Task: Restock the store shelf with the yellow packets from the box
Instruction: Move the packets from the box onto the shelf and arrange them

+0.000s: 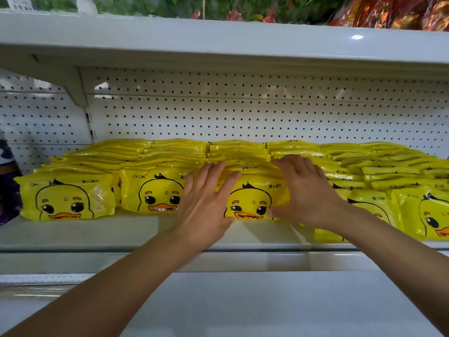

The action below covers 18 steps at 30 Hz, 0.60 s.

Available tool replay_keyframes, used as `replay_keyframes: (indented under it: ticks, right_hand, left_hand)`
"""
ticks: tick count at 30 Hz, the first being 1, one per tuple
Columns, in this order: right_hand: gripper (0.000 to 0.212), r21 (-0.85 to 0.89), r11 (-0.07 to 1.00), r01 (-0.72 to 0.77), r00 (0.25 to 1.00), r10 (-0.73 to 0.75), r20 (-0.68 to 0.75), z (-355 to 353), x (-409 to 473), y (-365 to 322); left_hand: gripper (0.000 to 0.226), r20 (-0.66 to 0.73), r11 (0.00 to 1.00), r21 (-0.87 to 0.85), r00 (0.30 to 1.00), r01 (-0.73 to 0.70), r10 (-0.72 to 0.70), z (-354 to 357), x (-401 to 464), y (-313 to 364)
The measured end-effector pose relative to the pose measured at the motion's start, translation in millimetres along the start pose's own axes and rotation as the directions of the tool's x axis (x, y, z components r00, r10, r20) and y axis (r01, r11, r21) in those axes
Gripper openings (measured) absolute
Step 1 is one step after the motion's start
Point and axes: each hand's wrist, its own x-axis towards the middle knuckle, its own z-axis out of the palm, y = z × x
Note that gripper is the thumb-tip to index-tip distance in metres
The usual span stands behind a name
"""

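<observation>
Several rows of yellow packets printed with a duck face stand on the white shelf (102, 233). The front packet of the middle row (252, 200) sits between my two hands. My left hand (206, 205) lies flat against its left side with straight fingers. My right hand (306, 190) rests on its top right edge, fingers spread and lightly bent over the packets behind, thumb along its lower right front. More front packets stand at the left (65, 198), centre-left (153, 193) and right (425, 215). The box is out of view.
A white pegboard back wall (243, 113) rises behind the packets. The upper shelf (218, 42) overhangs close above, carrying green and red-orange goods. A dark purple item (7, 181) stands at the shelf's far left. Bare shelf strip runs in front of the left packets.
</observation>
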Motion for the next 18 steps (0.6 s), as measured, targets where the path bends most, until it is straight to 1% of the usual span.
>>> replay_keyframes:
  ticks: [2,3,6,8,10,12,14,16,18]
  right_hand:
    - [0.11,-0.138,0.99,0.001,0.995,0.012,0.095,8,6,-6]
    - [0.111,-0.192,0.981,0.001,0.994,0.02,0.106,12,10,-8]
    - [0.104,-0.295,0.955,-0.018,0.997,0.038,0.063,22,19,-12]
    - [0.095,-0.311,0.95,-0.028,0.998,0.042,0.039,26,24,-14]
    - [0.087,-0.304,0.952,-0.02,1.0,0.026,0.016,28,28,-14]
    - [0.082,-0.302,0.953,-0.015,1.0,0.014,-0.008,31,32,-14]
    - [0.081,-0.309,0.951,-0.013,1.0,0.008,-0.017,32,35,-13]
    - [0.082,-0.317,0.949,-0.006,1.0,0.005,-0.003,30,37,-13]
    - [0.086,-0.32,0.947,0.007,1.0,0.0,0.02,28,38,-12]
  left_hand:
    - [0.098,0.095,0.999,-0.017,0.994,0.047,-0.045,3,7,2]
    - [0.099,0.119,0.998,0.006,0.991,0.062,-0.062,5,9,2]
    - [0.099,0.101,0.995,0.088,0.993,0.048,-0.057,11,14,-3]
    - [0.101,0.072,0.995,0.098,0.997,0.035,-0.042,14,15,-6]
    - [0.109,0.081,0.987,0.156,0.996,0.022,-0.035,18,19,-10]
    - [0.117,0.049,0.988,0.151,0.998,0.018,-0.026,24,24,-14]
    - [0.122,0.035,0.987,0.159,0.999,0.025,-0.031,28,29,-17]
    - [0.123,0.063,0.988,0.151,0.997,0.034,-0.044,27,31,-16]
    - [0.117,0.112,0.989,0.144,0.993,0.02,-0.036,24,32,-13]
